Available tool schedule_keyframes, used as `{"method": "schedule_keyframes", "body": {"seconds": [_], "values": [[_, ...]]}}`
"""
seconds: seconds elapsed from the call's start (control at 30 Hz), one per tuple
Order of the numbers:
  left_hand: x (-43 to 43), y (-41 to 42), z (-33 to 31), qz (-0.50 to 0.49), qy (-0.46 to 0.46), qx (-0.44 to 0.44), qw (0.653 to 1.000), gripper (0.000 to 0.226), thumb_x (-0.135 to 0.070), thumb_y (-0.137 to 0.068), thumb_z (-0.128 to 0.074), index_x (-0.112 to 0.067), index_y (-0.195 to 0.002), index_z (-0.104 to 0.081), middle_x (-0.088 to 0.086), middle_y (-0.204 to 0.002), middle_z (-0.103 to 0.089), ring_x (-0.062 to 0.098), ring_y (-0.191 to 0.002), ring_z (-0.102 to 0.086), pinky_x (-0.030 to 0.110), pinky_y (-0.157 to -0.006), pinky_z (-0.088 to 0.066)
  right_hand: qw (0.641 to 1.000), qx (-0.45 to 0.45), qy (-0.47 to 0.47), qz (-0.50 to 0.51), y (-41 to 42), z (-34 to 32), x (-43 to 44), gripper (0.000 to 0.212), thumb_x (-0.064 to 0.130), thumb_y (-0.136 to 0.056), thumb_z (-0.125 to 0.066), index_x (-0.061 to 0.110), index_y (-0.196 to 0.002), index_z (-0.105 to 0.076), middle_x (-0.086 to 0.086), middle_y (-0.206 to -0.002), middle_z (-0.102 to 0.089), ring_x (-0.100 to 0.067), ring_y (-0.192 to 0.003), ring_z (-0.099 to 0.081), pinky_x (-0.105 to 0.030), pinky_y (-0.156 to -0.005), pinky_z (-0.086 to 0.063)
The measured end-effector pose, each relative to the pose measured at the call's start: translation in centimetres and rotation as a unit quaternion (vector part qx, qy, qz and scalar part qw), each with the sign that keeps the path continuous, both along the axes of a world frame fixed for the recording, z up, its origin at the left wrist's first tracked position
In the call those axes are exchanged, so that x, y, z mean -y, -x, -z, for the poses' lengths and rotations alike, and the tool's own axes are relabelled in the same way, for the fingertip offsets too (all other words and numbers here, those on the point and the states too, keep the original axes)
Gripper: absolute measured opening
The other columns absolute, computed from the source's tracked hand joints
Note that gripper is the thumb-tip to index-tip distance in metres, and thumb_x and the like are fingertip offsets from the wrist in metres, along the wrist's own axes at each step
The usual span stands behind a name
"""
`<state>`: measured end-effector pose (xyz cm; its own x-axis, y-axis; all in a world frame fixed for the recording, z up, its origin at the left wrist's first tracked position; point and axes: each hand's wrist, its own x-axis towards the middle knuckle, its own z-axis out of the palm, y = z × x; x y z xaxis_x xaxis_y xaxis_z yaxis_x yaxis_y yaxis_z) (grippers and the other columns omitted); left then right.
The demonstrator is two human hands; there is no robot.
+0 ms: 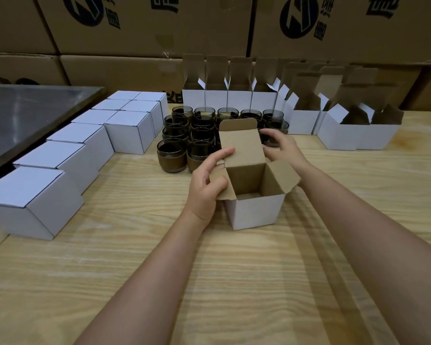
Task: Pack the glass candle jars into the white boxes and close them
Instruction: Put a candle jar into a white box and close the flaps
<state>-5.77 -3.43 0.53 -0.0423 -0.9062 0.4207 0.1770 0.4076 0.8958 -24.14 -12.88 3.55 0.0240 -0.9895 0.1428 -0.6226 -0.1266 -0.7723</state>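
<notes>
An open white box (256, 210) stands on the wooden table in the middle, its lid flap up and both side flaps spread. My left hand (207, 185) grips its left side flap, thumb on the inside, index finger along the lid's edge. Behind the box, my right hand (283, 148) curls round a dark glass candle jar (271, 141) in the cluster of several jars (172, 155). Nothing but the brown bottom shows inside the box.
Several closed white boxes (33, 197) run in a row along the left. Several open white boxes (343, 133) stand at the back and right. A grey metal sheet (23, 115) lies far left. Large brown cartons (209, 26) wall off the back.
</notes>
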Motion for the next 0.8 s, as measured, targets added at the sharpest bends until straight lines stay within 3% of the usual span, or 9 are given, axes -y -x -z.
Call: {"method": "schedule_keyframes", "body": {"seconds": [0.1, 0.17, 0.27, 0.33, 0.43, 0.5, 0.6, 0.67, 0.8], "values": [[0.2, 0.0, 0.2, 0.008, 0.0, 0.001, 1.0, 0.058, -0.004, -0.064, -0.039, -0.013, -0.118, -0.058, -0.004, -0.103, -0.069, 0.01, -0.097, -0.063, 0.023, -0.079, -0.051, 0.999, -0.051, 0.002, -0.005, -0.7, 0.3, 1.3, 0.04, 0.03, -0.088, -0.064, 0.02, -0.126, -0.056, -0.006, -0.136, -0.051, -0.024, -0.126, -0.045, -0.036, -0.102, -0.038], [0.3, 0.0, 0.3, 0.011, -0.004, -0.004, 1.0, 0.058, -0.004, -0.064, -0.039, -0.011, -0.119, -0.057, -0.008, -0.097, -0.071, 0.009, -0.095, -0.063, 0.023, -0.078, -0.05, 0.999, -0.03, 0.018, 0.009, -0.9, 0.5, 1.2, 0.029, 0.027, -0.086, -0.066, 0.018, -0.113, -0.061, -0.003, -0.123, -0.059, -0.018, -0.111, -0.051, -0.027, -0.084, -0.04], [0.3, 0.0, 0.2, 0.008, -0.005, -0.009, 1.0, 0.057, -0.006, -0.065, -0.039, -0.011, -0.118, -0.057, 0.002, -0.105, -0.068, 0.014, -0.099, -0.062, 0.029, -0.082, -0.049, 0.998, 0.009, 0.035, 0.05, -0.6, 0.7, 0.2, 0.017, 0.033, -0.084, -0.068, 0.019, -0.093, -0.062, 0.005, -0.097, -0.06, -0.017, -0.096, -0.053, -0.018, -0.061, -0.035], [0.3, 0.0, 0.2, 0.005, -0.003, -0.006, 1.0, 0.057, -0.006, -0.065, -0.039, -0.01, -0.118, -0.057, 0.002, -0.104, -0.068, 0.013, -0.098, -0.062, 0.029, -0.081, -0.049, 0.996, 0.032, 0.049, 0.071, -0.3, 0.8, -0.6, 0.024, 0.035, -0.082, -0.07, 0.013, -0.086, -0.064, 0.004, -0.095, -0.062, -0.021, -0.104, -0.057, -0.018, -0.063, -0.037], [0.4, 0.0, 0.2, 0.003, -0.004, -0.002, 1.0, 0.057, -0.007, -0.065, -0.039, -0.008, -0.119, -0.056, -0.002, -0.097, -0.069, 0.011, -0.092, -0.062, 0.024, -0.076, -0.049, 0.992, 0.061, 0.06, 0.092, 0.2, 1.0, -2.1, 0.028, 0.033, -0.078, -0.076, 0.008, -0.078, -0.063, -0.002, -0.132, -0.058, -0.022, -0.124, -0.049, -0.024, -0.087, -0.033], [0.3, 0.0, 0.1, 0.003, -0.006, 0.003, 1.0, 0.057, -0.007, -0.066, -0.038, -0.005, -0.121, -0.055, -0.007, -0.093, -0.071, 0.008, -0.09, -0.063, 0.021, -0.074, -0.049, 0.991, 0.057, 0.062, 0.103, 0.7, 1.0, -3.0, 0.027, 0.032, -0.075, -0.079, 0.012, -0.071, -0.062, -0.002, -0.137, -0.054, -0.021, -0.122, -0.051, -0.025, -0.089, -0.034], [0.3, 0.0, -0.1, -0.005, -0.008, 0.011, 1.0, 0.058, -0.007, -0.066, -0.038, -0.004, -0.121, -0.055, -0.012, -0.091, -0.07, 0.002, -0.087, -0.062, 0.016, -0.072, -0.047, 0.988, 0.071, 0.062, 0.122, 1.6, 1.1, -4.0, 0.02, 0.016, -0.076, -0.076, 0.017, -0.065, -0.06, 0.001, -0.124, -0.061, -0.018, -0.109, -0.058, -0.026, -0.081, -0.044], [0.2, 0.0, -0.2, -0.01, -0.011, 0.011, 1.0, 0.058, -0.008, -0.066, -0.038, -0.005, -0.121, -0.055, -0.006, -0.098, -0.067, 0.002, -0.089, -0.061, 0.017, -0.073, -0.047, 0.985, 0.098, 0.062, 0.129, 2.1, 1.1, -4.5, 0.02, 0.009, -0.075, -0.072, 0.018, -0.063, -0.06, 0.003, -0.109, -0.065, -0.02, -0.1, -0.061, -0.025, -0.073, -0.047], [0.1, 0.0, -0.2, -0.007, -0.009, 0.017, 1.0, 0.058, -0.008, -0.066, -0.038, -0.005, -0.121, -0.055, 0.0, -0.102, -0.064, 0.004, -0.09, -0.06, 0.018, -0.073, -0.046, 0.981, 0.112, 0.065, 0.147, 3.3, 0.5, -5.3, 0.018, 0.024, -0.073, -0.08, 0.024, -0.071, -0.062, 0.008, -0.095, -0.062, -0.012, -0.093, -0.057, -0.018, -0.062, -0.038]]}}
